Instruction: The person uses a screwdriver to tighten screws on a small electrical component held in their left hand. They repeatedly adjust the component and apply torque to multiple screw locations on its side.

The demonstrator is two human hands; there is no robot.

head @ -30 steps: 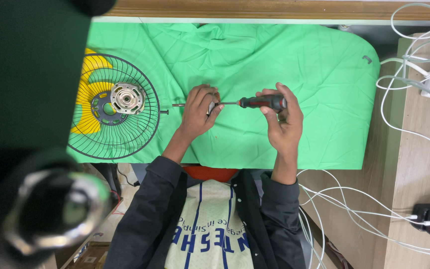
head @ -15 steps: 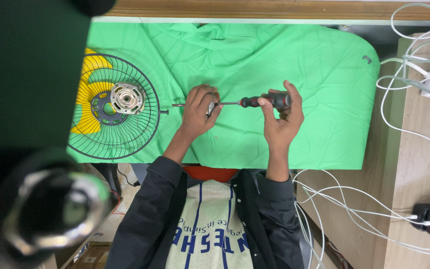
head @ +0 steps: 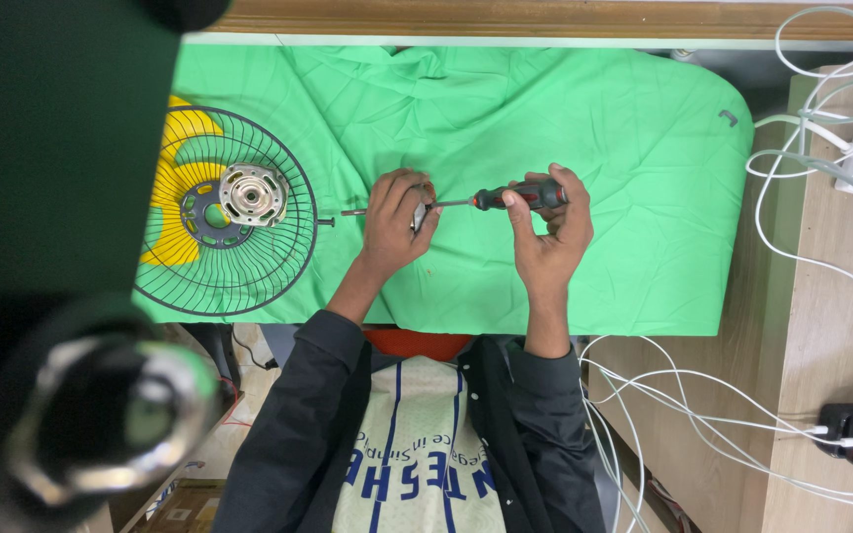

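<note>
Over green cloth on bench, your left hand grips small metal part, fingers curled tight around it; thin rod pokes out toward fan grille. Your right hand holds screwdriver, fingers wrapped on red-black handle, tip meeting part. Motor sits on grille over yellow blades. White cables lie well apart at right.

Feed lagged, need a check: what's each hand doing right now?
Left hand: closed around a small metal part with a thin rod.
Right hand: fingers closed on the screwdriver handle.
</note>
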